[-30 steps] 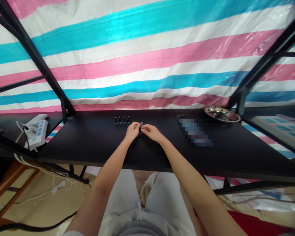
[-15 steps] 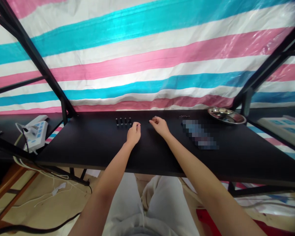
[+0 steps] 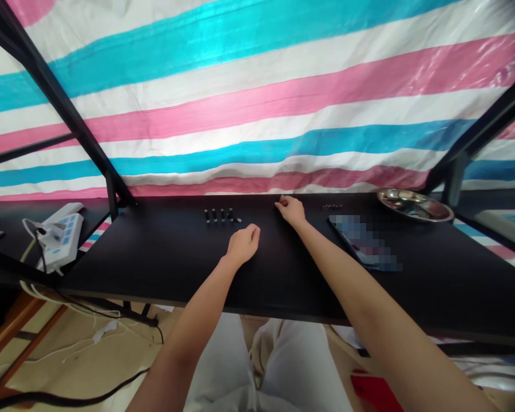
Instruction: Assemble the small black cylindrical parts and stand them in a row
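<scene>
My left hand (image 3: 244, 241) is closed, its fingers curled together low over the black table (image 3: 163, 246). Whether anything is inside it is hidden. Beyond it stands a row of several small dark cylinders (image 3: 214, 215) with pale ends. Beside the row's right end lies a small pale-tipped piece (image 3: 237, 220), apart from my hand. Farther back and to the right, my right hand (image 3: 292, 210) is pinched shut near the table's far edge. What its fingertips hold, if anything, is too small to make out. Right of that hand lie several tiny pieces (image 3: 332, 206).
A phone-like flat object (image 3: 363, 243), blurred on top, lies right of my right forearm. Behind it is a shiny round metal plate (image 3: 442, 215). Black frame posts (image 3: 75, 120) rise at both sides. A white power strip (image 3: 64, 240) sits at the left.
My left hand has drawn back toward me and right, uncovering the small piece by the row. My right hand has shifted right and slightly farther away. The view has turned slightly.
</scene>
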